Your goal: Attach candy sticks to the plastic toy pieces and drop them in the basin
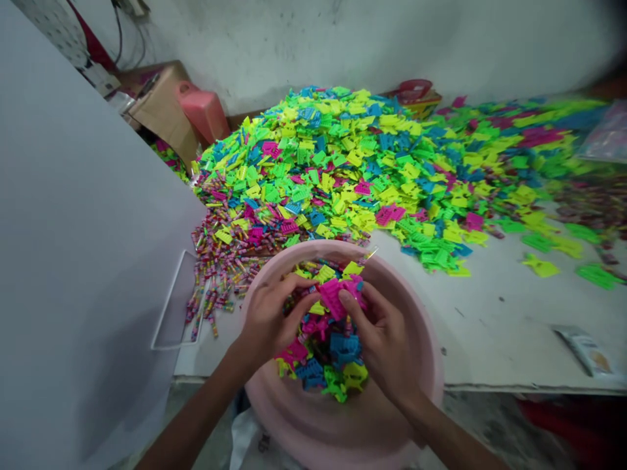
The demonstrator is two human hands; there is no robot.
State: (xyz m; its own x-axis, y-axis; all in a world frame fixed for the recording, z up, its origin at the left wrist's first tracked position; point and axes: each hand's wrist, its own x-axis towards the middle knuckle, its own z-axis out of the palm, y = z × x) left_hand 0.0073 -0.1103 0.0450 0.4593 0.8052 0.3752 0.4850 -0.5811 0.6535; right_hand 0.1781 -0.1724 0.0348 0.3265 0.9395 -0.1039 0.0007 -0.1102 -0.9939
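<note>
A pale pink plastic basin (pixel 421 339) sits at the table's near edge, partly filled with small toothed plastic pieces in pink, blue, green and yellow. My left hand (pixel 268 318) reaches into the basin from the left, fingers curled on small wrapped sticks among the pieces. My right hand (pixel 379 336) comes in from the right, fingers closed on a pink toothed piece (pixel 334 297). Both hands meet over the middle of the basin. What lies under the palms is hidden.
A big heap of neon plastic pieces (pixel 362 163) covers the white table (pixel 494 326) behind the basin. Small wrapped sticks (pixel 220 281) lie at its left. A cardboard box (pixel 164 108) and pink stool (pixel 203 111) stand at the back left. A sachet (pixel 585 352) lies at the right.
</note>
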